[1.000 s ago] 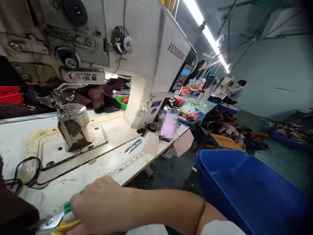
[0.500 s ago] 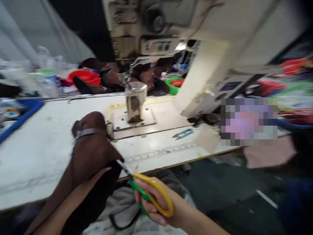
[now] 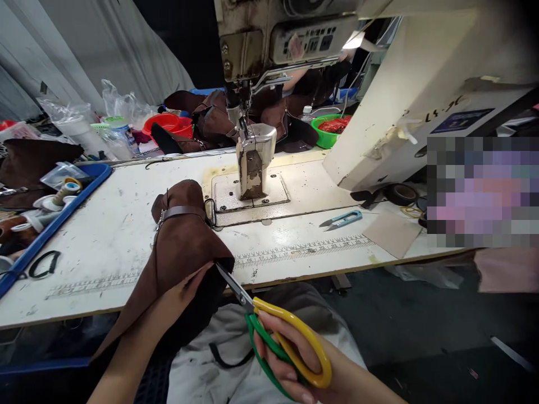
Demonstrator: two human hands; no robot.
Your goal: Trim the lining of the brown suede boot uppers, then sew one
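Note:
A dark brown suede boot upper [image 3: 185, 247], with a strap and small chain across it, lies partly on the sewing machine table, its edge over the lap. My left hand [image 3: 183, 294] is closed on its open edge, fingers partly inside and hidden. My right hand [image 3: 284, 367] grips scissors [image 3: 311, 336] with one yellow and one green handle. Their narrow blades meet the upper's edge, close to my left fingertips, with the tips partly hidden by the material. The machine's metal post [image 3: 255, 163] stands just behind the upper.
Blue thread snips [image 3: 343, 220] lie on the table [image 3: 295, 269] near a printed ruler and a beige patch [image 3: 391, 233]. A blue tray [image 3: 90, 191] of thread spools stands left. Red [image 3: 181, 126] and green [image 3: 322, 139] bowls and more brown uppers are behind the machine.
The view has swung, so the table and machine sit farther right, and the picture is sharper. My hands still hold the upper and the scissors, whose blades remain at its edge.

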